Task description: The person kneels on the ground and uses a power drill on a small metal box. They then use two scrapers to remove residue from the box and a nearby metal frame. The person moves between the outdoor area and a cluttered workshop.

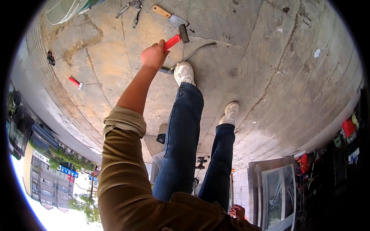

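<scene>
My left hand [153, 56] reaches forward, closed round the red handle of a scraper [172, 42] with a wide dark head, held above the paving. Just beyond the head lies a putty knife [162, 11] with a wooden handle and metal blade. A bent dark strip [201, 47] lies beneath my forward shoe [184, 73]. My right hand [237, 211] is low by my hip, at the lower edge, partly hidden by my jacket. Its fingers look bent, but whether they hold anything does not show.
Metal pliers [135, 8] lie at the far side, near a clear bucket [63, 11]. A smaller red-handled scraper [75, 82] and a small black object [50, 58] are to the left. My other shoe [230, 112] stands nearer. A glass-fronted metal cabinet [275, 192] is at lower right.
</scene>
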### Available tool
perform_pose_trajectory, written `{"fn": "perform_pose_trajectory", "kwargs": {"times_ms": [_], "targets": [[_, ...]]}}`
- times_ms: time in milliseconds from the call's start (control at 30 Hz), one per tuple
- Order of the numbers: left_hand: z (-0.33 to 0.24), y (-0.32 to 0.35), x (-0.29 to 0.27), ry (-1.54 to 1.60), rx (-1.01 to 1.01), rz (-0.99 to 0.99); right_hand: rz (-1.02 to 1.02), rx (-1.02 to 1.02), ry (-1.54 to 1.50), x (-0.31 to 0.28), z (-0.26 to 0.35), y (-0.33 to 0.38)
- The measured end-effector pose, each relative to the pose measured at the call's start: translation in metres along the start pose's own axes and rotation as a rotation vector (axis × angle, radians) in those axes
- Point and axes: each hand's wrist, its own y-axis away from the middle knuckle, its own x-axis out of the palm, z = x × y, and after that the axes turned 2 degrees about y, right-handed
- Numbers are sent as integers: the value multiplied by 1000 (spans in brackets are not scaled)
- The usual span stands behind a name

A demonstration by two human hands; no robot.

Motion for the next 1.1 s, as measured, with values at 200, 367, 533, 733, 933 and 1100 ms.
{"fn": "perform_pose_trajectory", "kwargs": {"times_ms": [200,367,533,733,933,1100], "targets": [[43,-44,-35,172,74,-267,-35,-79,110,-9,10,-2],[63,-132,-10,118,389,-461,-45,6,17,2,6,-2],[35,-167,24,-6,392,-533,-23,100,30,50,-2,9],[55,-122,54,-59,41,-343,-29,98,112,34,25,14],[17,17,24,603,-148,-303,-64,-60,169,-24,37,18],[-18,156,-43,1295,-360,-258,-176,-352,227,-78,90,16]]}}
